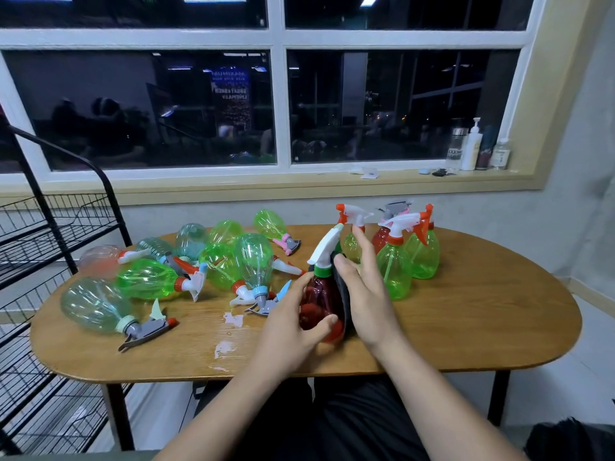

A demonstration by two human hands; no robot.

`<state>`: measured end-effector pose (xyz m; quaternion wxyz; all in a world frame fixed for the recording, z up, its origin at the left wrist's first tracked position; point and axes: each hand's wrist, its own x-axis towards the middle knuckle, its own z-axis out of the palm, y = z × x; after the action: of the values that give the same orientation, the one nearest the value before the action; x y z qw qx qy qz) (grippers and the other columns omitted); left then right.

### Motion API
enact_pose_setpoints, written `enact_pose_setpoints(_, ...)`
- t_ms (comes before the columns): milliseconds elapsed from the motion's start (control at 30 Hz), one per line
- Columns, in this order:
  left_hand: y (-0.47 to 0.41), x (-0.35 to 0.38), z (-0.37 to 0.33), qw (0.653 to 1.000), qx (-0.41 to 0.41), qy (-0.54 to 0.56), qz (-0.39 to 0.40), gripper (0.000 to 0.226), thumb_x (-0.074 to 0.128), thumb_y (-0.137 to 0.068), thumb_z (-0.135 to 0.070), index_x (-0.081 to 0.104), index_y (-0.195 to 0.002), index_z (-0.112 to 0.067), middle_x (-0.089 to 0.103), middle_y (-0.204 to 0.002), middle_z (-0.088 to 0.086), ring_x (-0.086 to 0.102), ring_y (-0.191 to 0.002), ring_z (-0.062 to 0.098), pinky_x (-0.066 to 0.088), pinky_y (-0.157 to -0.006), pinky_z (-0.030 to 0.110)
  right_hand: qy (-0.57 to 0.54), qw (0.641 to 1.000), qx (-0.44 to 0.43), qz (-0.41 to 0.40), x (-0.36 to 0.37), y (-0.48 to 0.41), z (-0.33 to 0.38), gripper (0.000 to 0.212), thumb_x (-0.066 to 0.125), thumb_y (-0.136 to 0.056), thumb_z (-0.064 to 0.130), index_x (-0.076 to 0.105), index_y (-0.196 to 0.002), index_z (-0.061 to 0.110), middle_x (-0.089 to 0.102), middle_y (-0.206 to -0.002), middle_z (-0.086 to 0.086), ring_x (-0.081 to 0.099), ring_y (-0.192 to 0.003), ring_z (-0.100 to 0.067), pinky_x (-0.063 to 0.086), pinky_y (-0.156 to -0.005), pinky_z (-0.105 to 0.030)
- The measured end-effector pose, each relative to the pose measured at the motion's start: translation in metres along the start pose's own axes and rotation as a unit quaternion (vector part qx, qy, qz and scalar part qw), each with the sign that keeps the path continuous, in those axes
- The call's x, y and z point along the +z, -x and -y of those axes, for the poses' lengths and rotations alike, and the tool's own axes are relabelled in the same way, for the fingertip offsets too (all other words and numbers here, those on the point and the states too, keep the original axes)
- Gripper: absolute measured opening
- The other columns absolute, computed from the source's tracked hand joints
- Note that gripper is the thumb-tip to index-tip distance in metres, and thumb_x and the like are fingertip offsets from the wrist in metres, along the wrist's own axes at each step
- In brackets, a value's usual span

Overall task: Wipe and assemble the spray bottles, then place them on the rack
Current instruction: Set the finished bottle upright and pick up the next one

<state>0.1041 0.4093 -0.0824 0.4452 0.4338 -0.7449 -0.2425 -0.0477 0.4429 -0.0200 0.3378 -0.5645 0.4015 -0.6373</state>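
Ten-odd bottles [146, 277] lie waiting, the rack [50, 227] shows none, as left hand [286, 324] grips a red bottle [319, 301] and right hand [366, 294] presses a cloth [341, 287] flat-fingered against it.

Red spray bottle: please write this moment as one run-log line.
step: wiping | left hand: grips red plastic spray bottle | right hand: presses dark cloth against it

Spray bottle [318, 306] in left hand [289, 324]: translucent red body, green collar, white trigger. Cloth [342, 294] under right hand [366, 294]: dark grey. Upright bottles [394, 274] beyond right hand: green, orange collars.
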Motion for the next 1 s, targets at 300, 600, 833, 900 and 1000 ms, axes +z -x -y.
enact_pose_setpoints(300,-0.001,0.002,0.003,1.000,0.001,0.013,0.004,0.079,0.082,-0.087,-0.045,0.039,-0.153,-0.048,0.066,-0.130,-0.027,0.068,-0.113,-0.003,0.053,-0.098,0.023,-0.128,0.989,0.046,-0.062,0.006,-0.014,-0.017,0.056,0.063,-0.106,0.034,0.043,-0.155,0.049,0.059,-0.152,0.003,0.062,-0.134,-0.012,0.052,-0.112,-0.042)
enact_pose_setpoints(600,0.000,-0.001,-0.001,1.000,-0.009,0.001,0.006,0.080,0.079,-0.090,-0.037,0.037,-0.159,-0.038,0.067,-0.124,-0.027,0.065,-0.112,-0.008,0.052,-0.098,0.020,-0.118,0.986,0.078,-0.092,-0.015,-0.020,-0.031,0.030,0.060,-0.106,0.033,0.067,-0.135,0.034,0.070,-0.136,0.001,0.066,-0.126,-0.007,0.053,-0.105,-0.031)
enact_pose_setpoints(833,0.000,0.001,0.000,1.000,-0.018,0.016,0.019,0.083,0.075,-0.085,-0.043,0.037,-0.159,-0.038,0.068,-0.127,-0.024,0.067,-0.114,-0.004,0.056,-0.102,0.032,0.022,0.998,-0.029,-0.056,-0.022,-0.020,0.002,0.024,0.057,-0.110,0.022,0.065,-0.133,0.023,0.078,-0.114,0.011,0.071,-0.114,-0.011,0.053,-0.107,-0.045)
enact_pose_setpoints(900,0.000,0.000,-0.001,1.000,-0.018,0.009,0.015,0.082,0.078,-0.088,-0.038,0.037,-0.159,-0.038,0.068,-0.126,-0.026,0.066,-0.113,-0.007,0.053,-0.099,0.021,0.040,0.997,-0.044,-0.046,-0.021,-0.018,0.007,0.026,0.054,-0.112,0.021,0.061,-0.137,0.024,0.078,-0.110,0.015,0.072,-0.109,-0.008,0.054,-0.104,-0.045)
enact_pose_setpoints(1000,0.000,-0.001,-0.002,1.000,-0.012,0.012,0.013,0.080,0.080,-0.090,-0.029,0.039,-0.158,-0.037,0.068,-0.124,-0.028,0.067,-0.109,-0.010,0.049,-0.093,0.011,0.051,0.997,-0.038,-0.033,-0.016,-0.015,-0.002,0.034,0.057,-0.108,0.033,0.058,-0.142,0.031,0.076,-0.122,0.004,0.069,-0.122,-0.018,0.050,-0.110,-0.056)
